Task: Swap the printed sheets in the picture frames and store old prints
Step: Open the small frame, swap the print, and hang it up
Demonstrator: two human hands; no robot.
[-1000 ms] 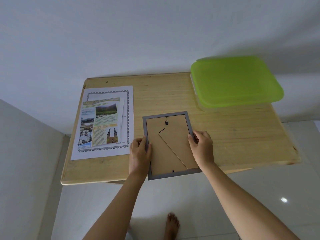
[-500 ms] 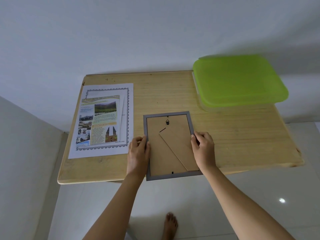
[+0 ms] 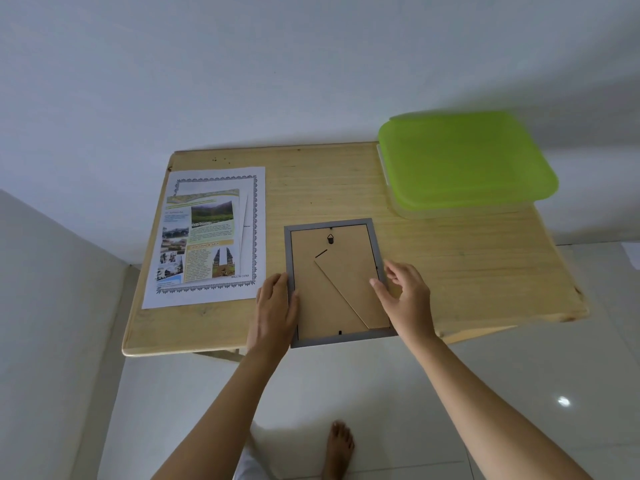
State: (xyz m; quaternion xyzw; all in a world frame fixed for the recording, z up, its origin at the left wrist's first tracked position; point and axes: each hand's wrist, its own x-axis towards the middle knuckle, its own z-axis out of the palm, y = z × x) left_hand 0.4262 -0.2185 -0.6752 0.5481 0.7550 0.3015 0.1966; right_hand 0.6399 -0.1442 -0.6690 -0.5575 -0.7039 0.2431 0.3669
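Observation:
A grey picture frame lies face down near the table's front edge, its brown backing board and folded stand showing. My left hand rests on the frame's left rail, thumb on the backing. My right hand hovers over the frame's right rail with fingers spread and relaxed, holding nothing. A stack of printed sheets with photos and a patterned border lies to the left of the frame.
The wooden table stands against a white wall. A clear box with a lime green lid sits at the back right corner. My bare foot shows on the tiled floor below.
My right hand has lifted off the frame's right rail and spread its fingers. The left hand stays on the left rail. The frame has not moved.

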